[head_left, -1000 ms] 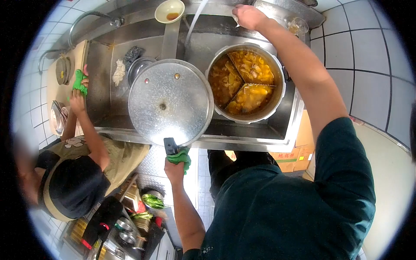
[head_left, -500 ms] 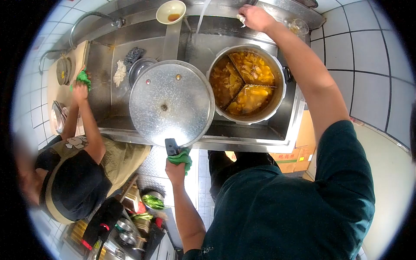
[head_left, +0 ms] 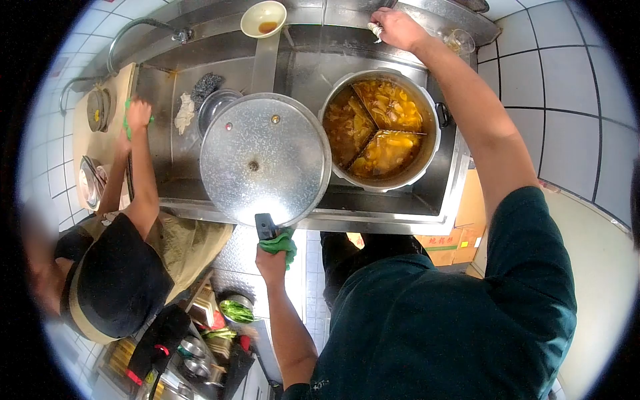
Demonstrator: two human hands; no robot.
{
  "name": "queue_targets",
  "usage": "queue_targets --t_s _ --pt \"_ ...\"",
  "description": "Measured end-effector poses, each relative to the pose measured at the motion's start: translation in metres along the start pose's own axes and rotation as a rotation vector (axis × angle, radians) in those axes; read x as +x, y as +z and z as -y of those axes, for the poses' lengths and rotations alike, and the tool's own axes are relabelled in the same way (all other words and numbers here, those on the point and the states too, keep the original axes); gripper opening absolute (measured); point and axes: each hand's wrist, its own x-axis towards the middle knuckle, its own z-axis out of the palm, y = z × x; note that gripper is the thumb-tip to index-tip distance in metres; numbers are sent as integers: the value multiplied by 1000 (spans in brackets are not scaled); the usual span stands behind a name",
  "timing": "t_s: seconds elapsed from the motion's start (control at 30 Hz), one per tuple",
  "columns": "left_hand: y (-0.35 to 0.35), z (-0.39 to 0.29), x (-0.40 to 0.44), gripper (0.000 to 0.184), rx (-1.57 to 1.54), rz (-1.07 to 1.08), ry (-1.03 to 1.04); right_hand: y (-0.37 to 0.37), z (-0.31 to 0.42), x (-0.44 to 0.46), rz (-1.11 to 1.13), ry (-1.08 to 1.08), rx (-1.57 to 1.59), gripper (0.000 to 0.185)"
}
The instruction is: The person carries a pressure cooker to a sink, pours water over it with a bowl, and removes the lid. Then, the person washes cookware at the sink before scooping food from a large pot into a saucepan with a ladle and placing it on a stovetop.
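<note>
My left hand (head_left: 271,264) is closed round a green cloth (head_left: 280,245) at the black handle (head_left: 265,227) of a round metal lid (head_left: 260,160). The lid is held over the sink, left of a large pot (head_left: 432,143). That pot stands in the sink, uncovered, with orange-brown food (head_left: 383,150) in three divided sections and a black side handle at its right. Up at the sink's back ledge, my right hand (head_left: 398,28) is closed, with a bit of white cloth (head_left: 376,31) showing at its fingers. The tap part beside it is mostly hidden.
A bowl (head_left: 263,19) with brown liquid sits on the back ledge. In the left sink lie a metal bowl (head_left: 217,107), a scouring pad (head_left: 207,85) and a white rag (head_left: 185,113). At far left a co-worker's hands (head_left: 138,115) wipe a board (head_left: 87,130). Cardboard boxes (head_left: 448,245) stand below.
The stream of water that fell into the sink behind the pot has thinned and is gone. My right hand has shifted slightly right. The co-worker's hands moved up the board.
</note>
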Motion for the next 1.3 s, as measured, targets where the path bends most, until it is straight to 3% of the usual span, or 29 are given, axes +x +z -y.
queue_targets --t_s 0.8,0.9,1.1,1.3 --pt "-3 -11 -3 30 -14 7 -74 1 -4 -6 -49 13 48 30" --pt "1 13 4 29 25 -19 -1 1 -4 -7 -52 8 38 31" --pt "-1 5 1 30 -40 20 -92 0 -3 -7 -52 2 27 30" --pt "1 6 1 29 35 -18 8 1 -2 -8 -54 25 26 30"
